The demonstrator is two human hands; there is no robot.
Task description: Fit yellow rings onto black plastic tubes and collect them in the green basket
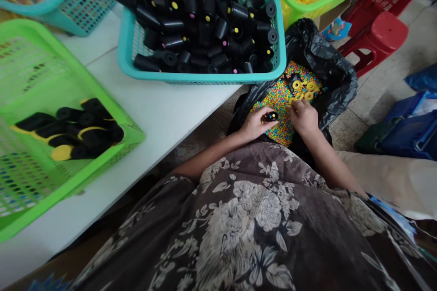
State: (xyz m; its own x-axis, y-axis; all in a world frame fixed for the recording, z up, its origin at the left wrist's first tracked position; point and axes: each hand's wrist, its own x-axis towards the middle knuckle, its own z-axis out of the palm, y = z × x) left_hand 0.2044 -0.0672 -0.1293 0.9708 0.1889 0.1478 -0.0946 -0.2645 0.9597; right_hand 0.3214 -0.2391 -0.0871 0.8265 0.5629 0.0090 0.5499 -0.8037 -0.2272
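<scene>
My left hand (253, 124) is wrapped round a short black plastic tube (272, 117), its open end facing up with a few coloured beads showing in it. Beside it, my right hand (304, 117) is closed in a pinch over the beads; what its fingertips hold is hidden, though a bit of yellow shows by them. Both hands are above a black plastic bag (307, 50) lining a container full of small multicoloured beads (280, 129). Several yellow rings (310, 86) lie on the beads, just beyond my right hand.
On the white table (164, 122) stands a turquoise basket (205, 76) heaped with black tubes. A green basket (112, 132) at left holds black pieces with yellow ends. Another green basket (317, 7) holds yellow rings. A red stool (389, 32) and blue containers (409, 122) are at right.
</scene>
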